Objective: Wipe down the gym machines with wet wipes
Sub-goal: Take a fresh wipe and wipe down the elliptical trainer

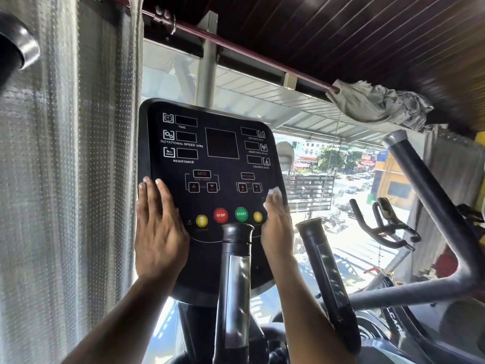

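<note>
The black console (210,164) of a gym machine faces me, with display windows, arrow keys and a row of yellow, red STOP and green START buttons. My left hand (157,227) lies flat with straight fingers on the console's lower left edge. My right hand (278,227) presses a white wet wipe (275,194) against the console's lower right edge; only a corner of the wipe shows above the fingers.
Two black handlebar grips (236,258) (322,264) rise in front of the console. A pale curtain (65,179) hangs at the left. A grey machine frame (433,200) and another bike's handlebars (385,224) stand right, by the window. A rag (375,103) hangs from the rail above.
</note>
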`<state>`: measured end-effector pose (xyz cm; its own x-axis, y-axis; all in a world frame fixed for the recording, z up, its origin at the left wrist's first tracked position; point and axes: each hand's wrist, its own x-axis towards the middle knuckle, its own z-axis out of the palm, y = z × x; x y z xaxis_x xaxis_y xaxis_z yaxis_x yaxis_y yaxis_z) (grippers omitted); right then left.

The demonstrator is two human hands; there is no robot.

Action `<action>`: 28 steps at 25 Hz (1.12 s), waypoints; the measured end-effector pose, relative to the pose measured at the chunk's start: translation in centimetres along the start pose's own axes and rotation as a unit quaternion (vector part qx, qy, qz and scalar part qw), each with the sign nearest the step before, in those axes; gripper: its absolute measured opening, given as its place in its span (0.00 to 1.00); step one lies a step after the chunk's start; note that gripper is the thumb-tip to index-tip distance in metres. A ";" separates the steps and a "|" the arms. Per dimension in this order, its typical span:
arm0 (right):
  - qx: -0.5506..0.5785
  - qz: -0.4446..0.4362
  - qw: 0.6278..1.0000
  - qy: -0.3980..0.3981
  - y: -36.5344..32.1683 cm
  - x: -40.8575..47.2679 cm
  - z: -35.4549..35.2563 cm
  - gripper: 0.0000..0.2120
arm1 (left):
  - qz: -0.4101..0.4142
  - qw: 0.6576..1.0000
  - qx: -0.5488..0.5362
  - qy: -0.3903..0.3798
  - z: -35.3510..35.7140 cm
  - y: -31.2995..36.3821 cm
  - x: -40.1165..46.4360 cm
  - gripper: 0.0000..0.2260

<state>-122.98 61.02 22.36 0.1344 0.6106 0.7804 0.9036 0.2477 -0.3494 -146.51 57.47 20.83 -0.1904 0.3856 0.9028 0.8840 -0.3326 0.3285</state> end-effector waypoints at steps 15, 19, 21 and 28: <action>0.072 -0.108 0.991 -0.025 -4.6 -2.0 -0.4 0.21 | 0.009 0.999 -0.031 -0.002 -0.5 -0.1 0.0 0.28; 0.057 -0.091 0.993 0.047 -1.2 -6.1 -2.0 0.13 | -0.013 0.999 -0.042 -0.016 -0.2 -0.2 -0.2 0.28; 0.074 0.021 0.996 0.056 0.0 -3.9 -1.8 0.09 | -0.016 0.999 -0.042 -0.014 -0.1 -0.4 -0.1 0.28; 0.130 -0.081 0.988 0.000 -7.4 -1.3 0.2 0.07 | -0.028 0.997 -0.045 -0.047 -0.2 -0.4 0.1 0.28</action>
<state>-129.89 58.57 23.84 -0.0040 0.5467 0.8373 0.7785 0.5272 -0.3406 -146.98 57.44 20.82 -0.1937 0.4829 0.8540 0.8301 -0.3833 0.4050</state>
